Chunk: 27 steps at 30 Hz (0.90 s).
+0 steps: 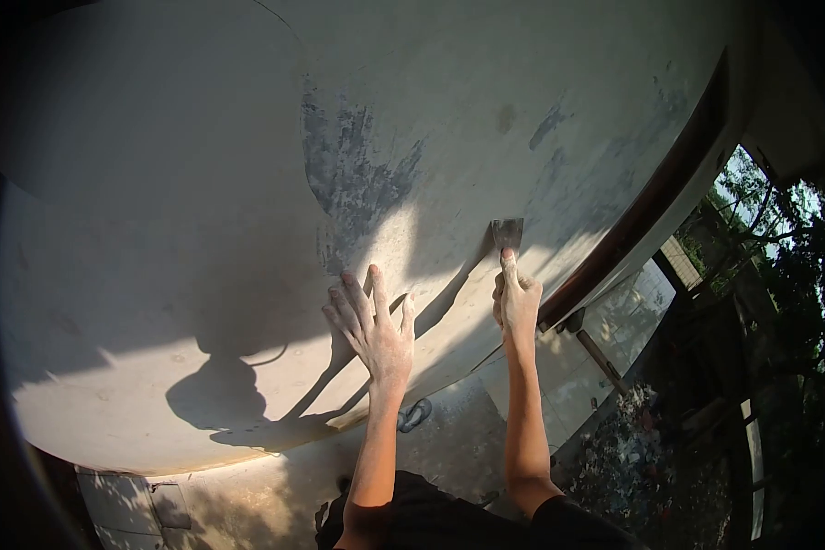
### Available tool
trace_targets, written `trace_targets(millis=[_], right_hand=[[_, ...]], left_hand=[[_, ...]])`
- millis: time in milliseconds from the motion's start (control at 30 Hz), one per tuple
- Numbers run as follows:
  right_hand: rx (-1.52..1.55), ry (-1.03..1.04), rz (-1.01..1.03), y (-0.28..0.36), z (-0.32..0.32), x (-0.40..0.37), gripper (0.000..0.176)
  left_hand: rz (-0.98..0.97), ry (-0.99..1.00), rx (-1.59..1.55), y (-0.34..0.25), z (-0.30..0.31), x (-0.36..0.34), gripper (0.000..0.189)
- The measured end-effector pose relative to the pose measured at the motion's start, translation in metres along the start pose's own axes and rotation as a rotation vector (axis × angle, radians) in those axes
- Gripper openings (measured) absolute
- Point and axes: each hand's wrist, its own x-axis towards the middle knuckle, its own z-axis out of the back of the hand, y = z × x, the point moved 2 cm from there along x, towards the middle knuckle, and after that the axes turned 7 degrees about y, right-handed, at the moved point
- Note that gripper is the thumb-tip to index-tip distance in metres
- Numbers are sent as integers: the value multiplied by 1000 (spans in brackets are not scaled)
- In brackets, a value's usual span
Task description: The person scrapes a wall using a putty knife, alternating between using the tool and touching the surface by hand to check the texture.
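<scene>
A pale wall (183,165) fills most of the head view, with a rough grey patch (353,165) near its middle. My left hand (380,335) is open, its dusty fingers spread at the wall just below that patch. In my right hand (520,302) is a putty knife (508,235), blade up and the thumb pressed along it. The fingers wrap round its handle, which they hide. The blade overlaps the wall, left of a dark brown trim strip (651,202). White powder coats both hands.
Smaller grey smears (548,126) mark the wall's upper right. Sunlight crosses its lower part, with shadows of a head and arms. Below lies a concrete floor (458,422) with a grey footwear-like object (414,415). Trees (788,229) and a littered heap (628,449) stand at right.
</scene>
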Motion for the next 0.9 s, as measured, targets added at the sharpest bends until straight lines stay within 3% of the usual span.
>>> trace_targets(millis=[67,200,367,600,800,900], right_hand=[[-57,11,-17,7,-1,-5,60],[-73,51,-77,-42,0,-14,60],[-20,20,-75,5,-7,-6,63],[-57,26,-134,-47,-5,-21,61],[66,26,-43,7,-10,-2,60],[22,32,-91,-30,-10,-18,60]], left_hand=[[7,-40,1,-1,0,2,70],[-30,-96,16,6,-9,2,71],[-41,-79,39,8,-11,-2,72],[-58,-86,70,12,-21,-5,73],[-50,-81,83,11,-15,-3,72],[-56,-73,89,10,-15,-3,72]])
